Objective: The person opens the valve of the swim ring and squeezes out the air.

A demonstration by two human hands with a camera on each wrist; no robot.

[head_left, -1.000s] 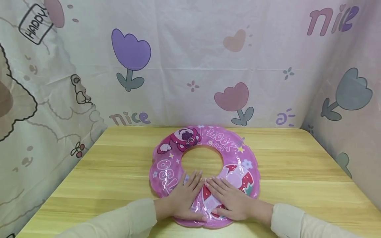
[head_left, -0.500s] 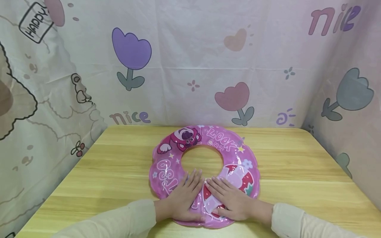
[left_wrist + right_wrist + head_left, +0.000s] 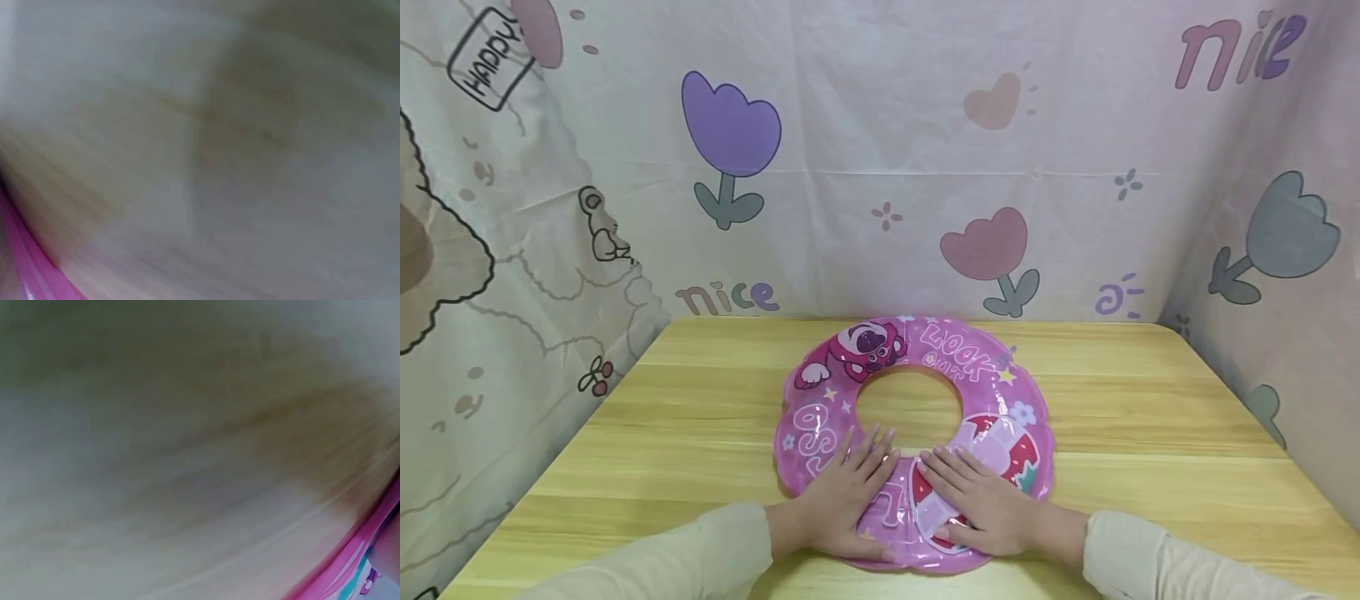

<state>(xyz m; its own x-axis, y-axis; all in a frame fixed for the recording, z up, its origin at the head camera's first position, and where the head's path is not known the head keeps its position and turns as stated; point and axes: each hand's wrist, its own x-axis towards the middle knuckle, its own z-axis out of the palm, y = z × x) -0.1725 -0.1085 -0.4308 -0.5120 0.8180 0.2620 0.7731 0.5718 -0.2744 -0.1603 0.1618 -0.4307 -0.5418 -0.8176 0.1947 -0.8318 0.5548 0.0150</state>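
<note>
A pink inflatable swim ring (image 3: pixel 910 342) lies flat on the wooden table in the head view, printed with a bear, strawberries and white lettering. My left hand (image 3: pixel 848 500) rests on its near left part, fingers straight and pointing away from me. On the near right part, over the strawberry print, lies my right hand (image 3: pixel 981 504), also with straight fingers. A gap separates the two hands. In the left wrist view only a pink edge of the swim ring (image 3: pixel 37 269) shows at the lower left. The right wrist view has the ring's edge (image 3: pixel 340 569) at the lower right.
The pale wooden table (image 3: pixel 1150 400) reaches back to a hanging cloth (image 3: pixel 865 100) printed with tulips and words. More of this cloth hangs along the left and right sides.
My left hand has slid a little to the left on the swim ring, uncovering more of its print and widening the gap between the hands. The right hand stays in place.
</note>
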